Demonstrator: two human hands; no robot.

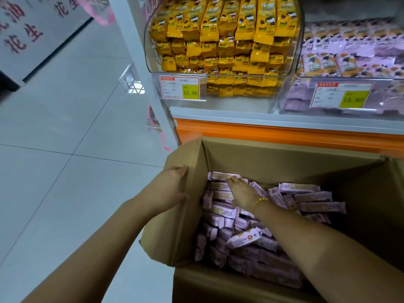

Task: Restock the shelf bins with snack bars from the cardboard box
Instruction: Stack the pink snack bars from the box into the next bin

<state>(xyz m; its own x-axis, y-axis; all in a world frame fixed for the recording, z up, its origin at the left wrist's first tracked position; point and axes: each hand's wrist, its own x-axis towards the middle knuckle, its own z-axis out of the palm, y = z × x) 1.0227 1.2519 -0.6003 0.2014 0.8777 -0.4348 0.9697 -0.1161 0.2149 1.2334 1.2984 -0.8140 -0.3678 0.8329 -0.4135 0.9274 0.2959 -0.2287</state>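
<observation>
An open cardboard box (284, 158) stands on the floor below the shelf, full of pale purple snack bars (314, 199). My left hand (172, 184) presses flat against the outside of the box's left flap. My right hand (241, 191) reaches down into the box, and its fingers curl over the purple bars at the far left corner. On the shelf above, a clear bin (341, 106) at the right holds matching purple bars. A clear bin (153, 68) to its left is packed with yellow bars (225, 36).
An orange shelf edge (284, 132) runs just behind the box. Price tags (180, 87) hang on the bin fronts. Grey tiled floor (65, 138) spreads to the left, with a white sign panel (32, 29) with red characters at the far left.
</observation>
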